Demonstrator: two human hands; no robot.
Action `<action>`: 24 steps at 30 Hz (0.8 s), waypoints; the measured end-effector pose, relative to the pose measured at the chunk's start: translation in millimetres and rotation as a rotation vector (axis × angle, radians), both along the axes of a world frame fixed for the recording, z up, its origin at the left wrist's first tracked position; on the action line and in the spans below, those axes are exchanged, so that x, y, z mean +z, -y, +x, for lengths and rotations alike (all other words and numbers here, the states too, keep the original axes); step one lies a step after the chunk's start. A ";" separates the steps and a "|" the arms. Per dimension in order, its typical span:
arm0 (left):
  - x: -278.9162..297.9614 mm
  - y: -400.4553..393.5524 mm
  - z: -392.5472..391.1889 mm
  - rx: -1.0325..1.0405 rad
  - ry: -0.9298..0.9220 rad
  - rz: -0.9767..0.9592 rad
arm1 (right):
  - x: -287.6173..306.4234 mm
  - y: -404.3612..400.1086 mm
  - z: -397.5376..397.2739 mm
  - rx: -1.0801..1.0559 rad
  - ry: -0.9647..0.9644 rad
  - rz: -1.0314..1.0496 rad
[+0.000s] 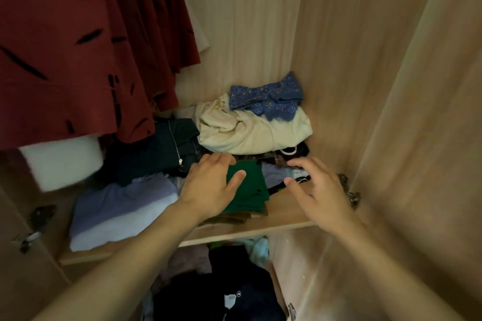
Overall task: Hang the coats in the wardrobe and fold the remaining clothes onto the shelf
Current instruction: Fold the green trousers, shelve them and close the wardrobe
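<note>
A folded green garment (250,187) lies on the wooden shelf (287,214) of the wardrobe, on top of a brown folded piece (234,217). My left hand (211,185) rests flat on the green garment's left side, fingers relaxed. Just to the right, my right hand (317,187) hovers with fingers spread and holds nothing. Behind them sit a cream garment (250,130) with a blue patterned piece (268,98) on top, and a dark green garment (156,151). A red coat with black marks (78,47) hangs at the upper left.
A pale lilac garment (122,208) lies on the shelf's left. White cloth (62,161) hangs beneath the red coat. Dark clothes (221,292) fill the compartment below. The wardrobe's side wall (352,86) and open door (430,164) stand close on the right, with hinges (349,190).
</note>
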State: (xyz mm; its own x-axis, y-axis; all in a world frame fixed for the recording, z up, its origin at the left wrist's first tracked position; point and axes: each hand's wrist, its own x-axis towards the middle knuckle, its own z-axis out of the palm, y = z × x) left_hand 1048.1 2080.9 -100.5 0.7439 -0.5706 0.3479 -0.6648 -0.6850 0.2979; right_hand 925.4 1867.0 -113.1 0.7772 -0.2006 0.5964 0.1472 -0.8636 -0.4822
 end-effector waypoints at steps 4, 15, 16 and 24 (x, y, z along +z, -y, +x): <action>3.6 -0.2 -56.9 0.040 -0.019 -0.030 | -5.8 10.2 -57.5 0.040 0.057 0.055; 33.3 -35.7 -180.6 0.147 0.044 -0.071 | 14.9 -9.5 -160.3 0.127 0.041 0.112; 33.7 -36.8 -188.2 0.140 0.040 -0.071 | 17.4 -13.4 -167.6 0.132 0.040 0.115; 36.8 -62.5 -232.2 0.078 0.011 -0.124 | 34.1 -50.9 -213.0 0.106 0.014 0.051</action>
State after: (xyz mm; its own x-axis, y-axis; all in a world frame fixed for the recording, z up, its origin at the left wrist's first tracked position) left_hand 815.9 2143.4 -63.8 0.7803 -0.4631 0.4203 -0.6144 -0.6932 0.3769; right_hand 712.4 1917.8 -78.9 0.7873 -0.1476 0.5986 0.2439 -0.8171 -0.5223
